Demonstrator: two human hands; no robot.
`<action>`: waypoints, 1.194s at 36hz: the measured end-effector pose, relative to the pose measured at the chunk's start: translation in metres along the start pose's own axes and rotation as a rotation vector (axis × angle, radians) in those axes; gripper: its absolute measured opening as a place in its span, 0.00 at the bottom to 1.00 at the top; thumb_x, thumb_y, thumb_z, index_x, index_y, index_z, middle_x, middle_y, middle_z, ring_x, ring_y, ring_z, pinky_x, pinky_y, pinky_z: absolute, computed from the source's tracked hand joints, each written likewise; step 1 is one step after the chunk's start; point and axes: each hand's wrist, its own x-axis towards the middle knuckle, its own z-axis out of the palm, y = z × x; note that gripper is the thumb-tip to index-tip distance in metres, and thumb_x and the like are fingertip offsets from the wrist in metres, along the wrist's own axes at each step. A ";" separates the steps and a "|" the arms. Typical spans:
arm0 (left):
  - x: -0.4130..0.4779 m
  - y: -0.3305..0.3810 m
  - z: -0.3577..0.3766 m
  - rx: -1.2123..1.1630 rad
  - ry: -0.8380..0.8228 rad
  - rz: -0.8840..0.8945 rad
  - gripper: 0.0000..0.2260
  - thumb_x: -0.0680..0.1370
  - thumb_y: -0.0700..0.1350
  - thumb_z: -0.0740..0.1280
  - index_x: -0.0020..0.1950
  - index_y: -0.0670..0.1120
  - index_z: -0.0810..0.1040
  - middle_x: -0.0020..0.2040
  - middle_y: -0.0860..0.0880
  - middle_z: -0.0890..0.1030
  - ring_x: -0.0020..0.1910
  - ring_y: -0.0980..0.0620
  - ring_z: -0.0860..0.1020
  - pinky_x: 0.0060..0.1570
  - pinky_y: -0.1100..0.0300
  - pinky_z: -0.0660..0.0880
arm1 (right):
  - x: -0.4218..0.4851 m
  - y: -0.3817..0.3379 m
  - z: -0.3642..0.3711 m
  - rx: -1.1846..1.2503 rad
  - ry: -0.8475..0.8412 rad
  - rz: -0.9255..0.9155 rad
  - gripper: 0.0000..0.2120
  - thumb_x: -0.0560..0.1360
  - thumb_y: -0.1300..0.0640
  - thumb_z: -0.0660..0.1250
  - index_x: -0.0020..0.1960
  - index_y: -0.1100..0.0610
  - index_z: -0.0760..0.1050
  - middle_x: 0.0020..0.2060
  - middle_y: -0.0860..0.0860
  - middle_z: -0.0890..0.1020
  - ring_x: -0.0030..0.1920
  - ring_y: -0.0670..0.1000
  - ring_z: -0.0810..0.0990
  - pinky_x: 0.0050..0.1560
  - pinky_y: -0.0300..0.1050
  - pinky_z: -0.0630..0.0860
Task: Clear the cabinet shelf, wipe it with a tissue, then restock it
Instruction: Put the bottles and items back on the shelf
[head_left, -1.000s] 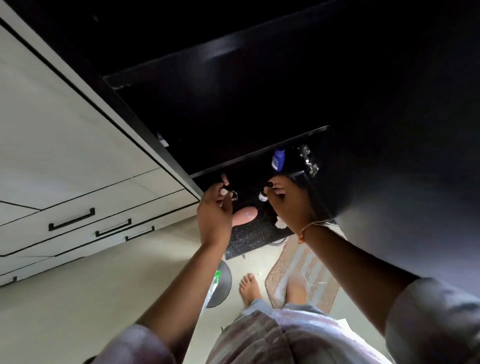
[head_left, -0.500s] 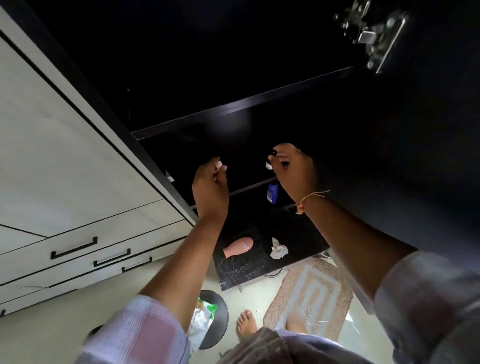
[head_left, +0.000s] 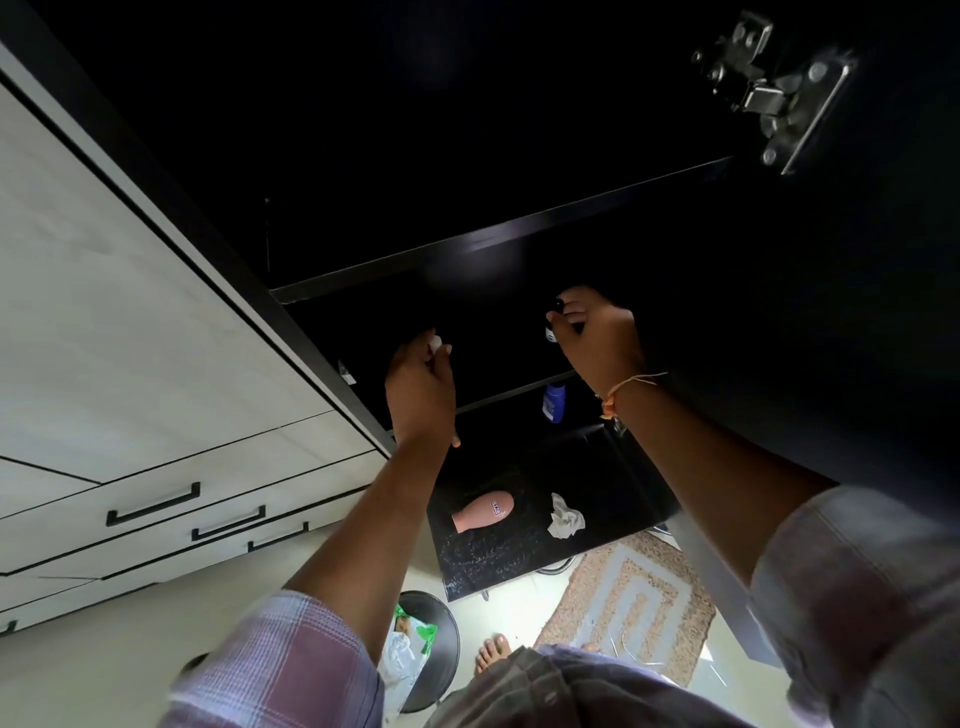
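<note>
Both hands are raised into the dark open cabinet, just under the front edge of a black shelf (head_left: 498, 241). My left hand (head_left: 420, 384) is curled round a small whitish item (head_left: 434, 343) that barely shows past the fingers. My right hand (head_left: 597, 338) grips small bottles with dark caps (head_left: 555, 319); how many I cannot tell. A blue bottle (head_left: 554, 402) stands on a lower shelf below my right wrist. On the black countertop (head_left: 498, 561) lie a pink bottle (head_left: 483, 512) on its side and a crumpled white tissue (head_left: 566, 519).
A metal hinge (head_left: 769, 88) sits on the open door at upper right. White drawers with black handles (head_left: 156, 506) fill the left. On the floor are a black bin (head_left: 431, 654) with a plastic bag, a beige mat (head_left: 634, 603) and my bare foot (head_left: 493, 652).
Both hands have risen from the lower shelf to the shelf above, still holding their small items. The camera has tilted upward, bringing the hinge into view.
</note>
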 end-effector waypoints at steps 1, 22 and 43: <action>0.000 0.001 0.000 0.004 -0.001 0.000 0.14 0.81 0.47 0.64 0.65 0.46 0.77 0.58 0.47 0.81 0.57 0.51 0.80 0.57 0.53 0.78 | 0.000 0.001 0.000 -0.004 0.000 0.000 0.13 0.75 0.57 0.71 0.57 0.61 0.78 0.48 0.55 0.84 0.48 0.50 0.83 0.50 0.38 0.78; -0.070 -0.012 -0.004 0.309 0.002 0.512 0.14 0.77 0.46 0.70 0.60 0.42 0.75 0.56 0.45 0.78 0.56 0.47 0.74 0.57 0.55 0.71 | -0.060 0.008 -0.003 -0.092 0.056 -0.155 0.13 0.77 0.49 0.66 0.58 0.55 0.72 0.57 0.52 0.73 0.48 0.48 0.79 0.43 0.42 0.79; -0.132 -0.141 0.065 0.615 -0.732 0.109 0.27 0.74 0.46 0.72 0.71 0.48 0.70 0.63 0.44 0.75 0.60 0.42 0.74 0.54 0.51 0.77 | -0.176 0.080 0.030 -0.511 -0.915 0.130 0.18 0.79 0.52 0.64 0.67 0.56 0.72 0.64 0.54 0.75 0.64 0.56 0.74 0.63 0.49 0.72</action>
